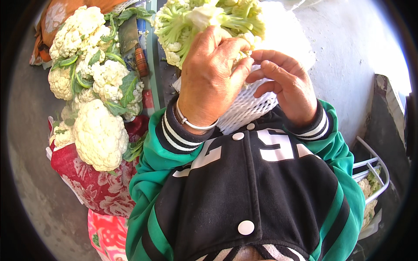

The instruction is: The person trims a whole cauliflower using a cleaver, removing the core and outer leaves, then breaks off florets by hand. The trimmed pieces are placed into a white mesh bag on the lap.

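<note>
Together, two hands, one upturned cauliflower, perhaps touching

Top centre, the left hand is on an upturned cauliflower, right hand loosely bent alongside; more heads crowd the left, knife beside them.

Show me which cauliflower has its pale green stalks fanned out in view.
The cauliflower at the top, by the left hand: its branching stalks are exposed. The heaped cauliflowers on the left show mainly creamy curd and leaves.
</note>
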A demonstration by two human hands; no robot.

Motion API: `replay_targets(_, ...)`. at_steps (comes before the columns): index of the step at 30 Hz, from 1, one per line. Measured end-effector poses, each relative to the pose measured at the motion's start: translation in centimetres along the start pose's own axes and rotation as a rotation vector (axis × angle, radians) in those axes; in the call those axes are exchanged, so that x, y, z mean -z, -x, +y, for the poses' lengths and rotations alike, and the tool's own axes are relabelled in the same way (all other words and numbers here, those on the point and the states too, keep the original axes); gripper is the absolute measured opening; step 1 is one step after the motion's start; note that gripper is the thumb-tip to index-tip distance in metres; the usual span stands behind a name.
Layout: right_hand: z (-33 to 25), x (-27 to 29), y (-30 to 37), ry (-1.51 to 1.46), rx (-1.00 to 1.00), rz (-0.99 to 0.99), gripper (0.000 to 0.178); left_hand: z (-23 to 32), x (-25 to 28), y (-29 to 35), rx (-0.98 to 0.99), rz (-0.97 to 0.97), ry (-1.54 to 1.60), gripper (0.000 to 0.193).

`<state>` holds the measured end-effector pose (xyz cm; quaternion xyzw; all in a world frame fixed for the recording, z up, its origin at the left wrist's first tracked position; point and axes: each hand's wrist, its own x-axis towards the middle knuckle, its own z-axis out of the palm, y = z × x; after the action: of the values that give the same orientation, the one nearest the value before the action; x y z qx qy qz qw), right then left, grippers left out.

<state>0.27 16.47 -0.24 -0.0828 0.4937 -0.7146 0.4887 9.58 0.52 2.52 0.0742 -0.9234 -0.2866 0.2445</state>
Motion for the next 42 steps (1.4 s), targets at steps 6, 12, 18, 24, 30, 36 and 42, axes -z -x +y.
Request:
replay_targets(6,0.9,-0.4,-0.3,-0.098,0.065,-0.054,0.024,-0.3,0.2,-0.1,0.015,0.019,-0.006,0.020)
replay_targets(12,1.2,0.1,-0.5,-0.074,0.083,-0.082,0.021,-0.6,0.2,-0.2,0.052,-0.015,0.026,0.017)
replay_targets(18,1.6,0.0,-0.8,0.022,0.164,-0.027,0.019,-0.6,-0.1,-0.3,0.079,-0.044,0.039,0.015)
replay_targets(24,1.9,-0.7,-1.3,0.154,0.290,0.032,0.017,-0.6,-0.7,-0.3,-0.008,0.012,-0.049,0.014)
replay_targets(30,1.8,-0.7,-1.3,0.180,0.268,0.058,0.017,-0.9,-0.8,-0.1,-0.108,0.075,-0.155,0.012)
replay_targets(36,1.9,-0.6,-1.4,0.305,0.331,0.042,0.016,-2.9,1.8,-1.1,-0.046,0.322,-0.574,0.012)
replay_targets(42,1.3,-0.4,-1.7,0.522,0.616,0.205,0.018,-3.4,3.3,-0.7,0.047,0.191,-0.683,0.016)
